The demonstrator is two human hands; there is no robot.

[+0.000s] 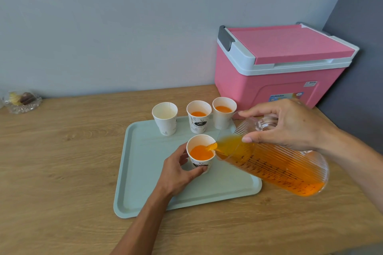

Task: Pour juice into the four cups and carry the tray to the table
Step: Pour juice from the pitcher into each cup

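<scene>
A pale green tray (145,172) lies on the wooden counter with several white paper cups on it. My left hand (178,170) grips the near cup (200,154), which holds orange juice. My right hand (290,124) holds a ribbed clear jug (275,167) tilted left, and juice runs from its spout into that cup. At the tray's far edge stand an empty cup (165,118) on the left, a cup with juice (199,116) in the middle and another cup with juice (223,112) on the right.
A pink cooler box (275,72) with a white-rimmed lid stands at the back right against the wall corner. A small glass dish (22,101) of sweets sits at the far left. The wooden counter (62,161) spreads left and in front of the tray.
</scene>
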